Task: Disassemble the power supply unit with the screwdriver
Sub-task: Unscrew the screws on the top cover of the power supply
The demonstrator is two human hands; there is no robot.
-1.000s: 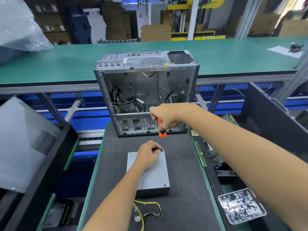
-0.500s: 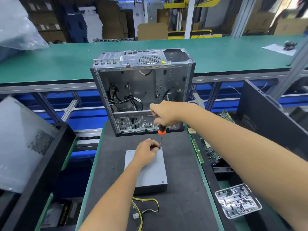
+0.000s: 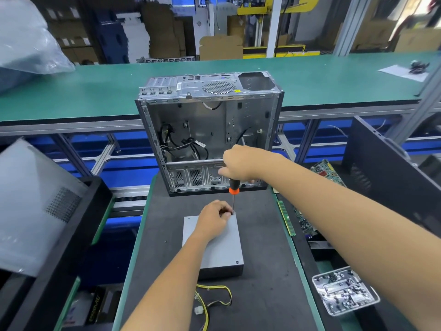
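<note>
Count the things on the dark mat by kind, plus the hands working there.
Hands: 2, left hand, right hand
Screwdriver: 1
Power supply unit: 1
Computer case: 1
Total: 5

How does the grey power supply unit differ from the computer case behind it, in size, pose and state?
The power supply unit is a small box lying flat; the computer case is much larger and stands tall behind it. The unit is closed on the sides that show, while the case is open toward the camera, showing cables inside. The left hand rests on the unit; the case stands untouched. Both are grey metal on the same dark mat.
</note>
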